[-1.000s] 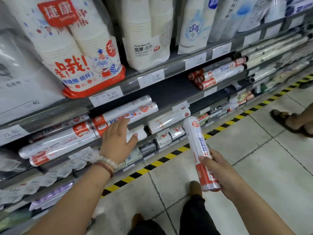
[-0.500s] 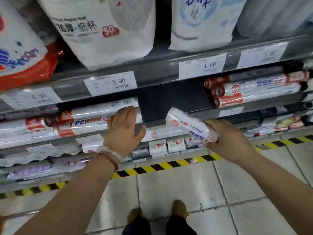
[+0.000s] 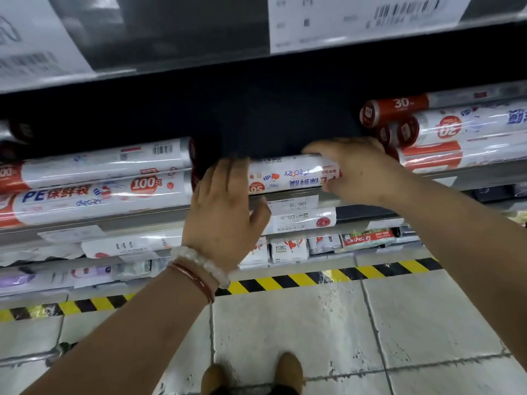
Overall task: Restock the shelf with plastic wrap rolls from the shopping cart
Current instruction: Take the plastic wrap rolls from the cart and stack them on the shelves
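A white and red plastic wrap roll lies lengthwise at the front of the dark shelf, in the gap between two stacks. My right hand is wrapped around its right end. My left hand rests with spread fingers against the roll's left end and the shelf's front edge. Stacked rolls lie to the left of the gap. More rolls with red ends are piled to the right.
A price-tag rail runs under the roll. Lower shelves hold small white packs. A yellow and black hazard strip marks the floor at the shelf's foot. My shoes stand on grey tiles. The upper shelf edge hangs close overhead.
My right hand has carried the roll from in front of the shelf into the gap and laid it flat. My left hand slid right onto its end. The view has moved much closer.
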